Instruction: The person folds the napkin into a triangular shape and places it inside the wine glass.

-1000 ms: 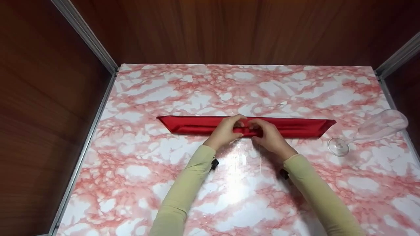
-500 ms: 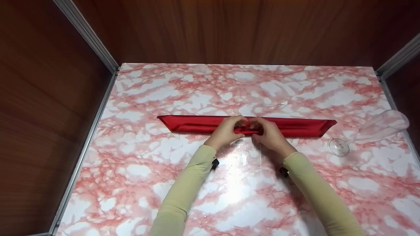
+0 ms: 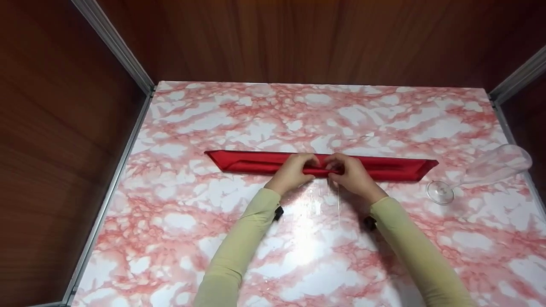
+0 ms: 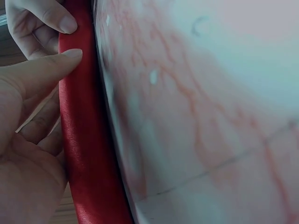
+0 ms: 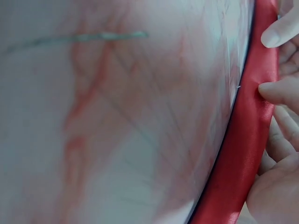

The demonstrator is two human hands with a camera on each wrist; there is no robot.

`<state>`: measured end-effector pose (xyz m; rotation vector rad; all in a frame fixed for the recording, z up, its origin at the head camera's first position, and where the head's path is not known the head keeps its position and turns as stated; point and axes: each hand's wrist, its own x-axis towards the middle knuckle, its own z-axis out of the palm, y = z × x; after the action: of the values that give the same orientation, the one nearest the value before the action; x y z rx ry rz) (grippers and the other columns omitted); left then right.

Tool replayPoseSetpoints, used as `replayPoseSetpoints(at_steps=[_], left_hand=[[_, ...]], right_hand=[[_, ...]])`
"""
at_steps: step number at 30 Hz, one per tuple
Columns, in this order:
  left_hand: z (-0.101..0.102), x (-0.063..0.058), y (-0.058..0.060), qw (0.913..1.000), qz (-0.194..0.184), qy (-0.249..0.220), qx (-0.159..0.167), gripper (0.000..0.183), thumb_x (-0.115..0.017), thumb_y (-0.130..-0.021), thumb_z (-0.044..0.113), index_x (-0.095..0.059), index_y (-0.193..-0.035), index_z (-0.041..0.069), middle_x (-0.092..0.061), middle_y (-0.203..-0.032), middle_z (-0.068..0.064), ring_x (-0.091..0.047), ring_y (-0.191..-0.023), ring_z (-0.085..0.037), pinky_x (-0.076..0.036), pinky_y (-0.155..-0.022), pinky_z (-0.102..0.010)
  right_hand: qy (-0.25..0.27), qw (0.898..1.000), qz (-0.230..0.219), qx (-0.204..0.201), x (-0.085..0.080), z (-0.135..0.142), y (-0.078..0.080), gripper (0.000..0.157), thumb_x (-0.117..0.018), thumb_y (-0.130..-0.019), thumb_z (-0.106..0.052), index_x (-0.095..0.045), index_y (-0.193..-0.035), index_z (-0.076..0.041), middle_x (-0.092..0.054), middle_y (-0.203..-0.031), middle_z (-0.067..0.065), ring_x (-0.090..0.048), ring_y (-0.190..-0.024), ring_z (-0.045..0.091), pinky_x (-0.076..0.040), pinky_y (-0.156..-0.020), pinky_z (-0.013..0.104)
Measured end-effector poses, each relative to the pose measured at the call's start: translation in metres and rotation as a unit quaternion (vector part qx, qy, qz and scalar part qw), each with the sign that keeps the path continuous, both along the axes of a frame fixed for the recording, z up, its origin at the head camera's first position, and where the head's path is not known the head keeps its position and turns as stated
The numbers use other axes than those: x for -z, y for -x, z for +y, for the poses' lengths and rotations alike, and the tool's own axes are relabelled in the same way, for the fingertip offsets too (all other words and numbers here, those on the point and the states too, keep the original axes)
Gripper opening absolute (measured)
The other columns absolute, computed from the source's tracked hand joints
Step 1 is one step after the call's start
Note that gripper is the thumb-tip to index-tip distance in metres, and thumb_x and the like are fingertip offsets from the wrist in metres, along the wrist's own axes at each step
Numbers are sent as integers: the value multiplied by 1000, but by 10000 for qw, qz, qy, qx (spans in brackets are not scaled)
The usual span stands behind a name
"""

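Observation:
A red satin cloth (image 3: 251, 163), folded into a long strip with slanted ends, lies crosswise on the table. My left hand (image 3: 293, 170) and right hand (image 3: 352, 174) meet close together at its middle. Both thumbs press on its near edge while the fingers curl in behind, so each hand pinches the fold. Seen from the left wrist, the thumb lies on the smooth red cloth (image 4: 88, 135), its fingers partly hidden behind. In the right wrist view the other thumb dents the cloth (image 5: 247, 126) near its edge.
To the right a clear stemmed glass (image 3: 495, 164) lies on its side, its round foot toward the cloth. The table (image 3: 204, 119) has a pink and white marbled top. Brown wood-grain panels (image 3: 298, 38) with metal edging stand at the back and both sides.
Between my thumbs the near edge of the cloth is now rolled into a narrow ridge. The hands and the strip's right end have shifted slightly toward me. The glass stays put.

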<state>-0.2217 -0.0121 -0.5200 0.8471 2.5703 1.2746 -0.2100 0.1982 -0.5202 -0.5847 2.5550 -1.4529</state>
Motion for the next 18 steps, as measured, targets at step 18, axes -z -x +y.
replayPoseSetpoints(at_steps=[18], left_hand=[[-1, -2, 2, 9961, 67, 823, -310, 26, -72, -86, 16, -66, -110, 7, -66, -106, -3, -58, -102, -15, -41, -92, -23]], right_hand=[[-700, 9968, 318, 217, -9, 8, -6, 28, -73, -79, 1, -65, -106, 0, -63, -103, 11, -57, -97, 24, -44, -87, 39]])
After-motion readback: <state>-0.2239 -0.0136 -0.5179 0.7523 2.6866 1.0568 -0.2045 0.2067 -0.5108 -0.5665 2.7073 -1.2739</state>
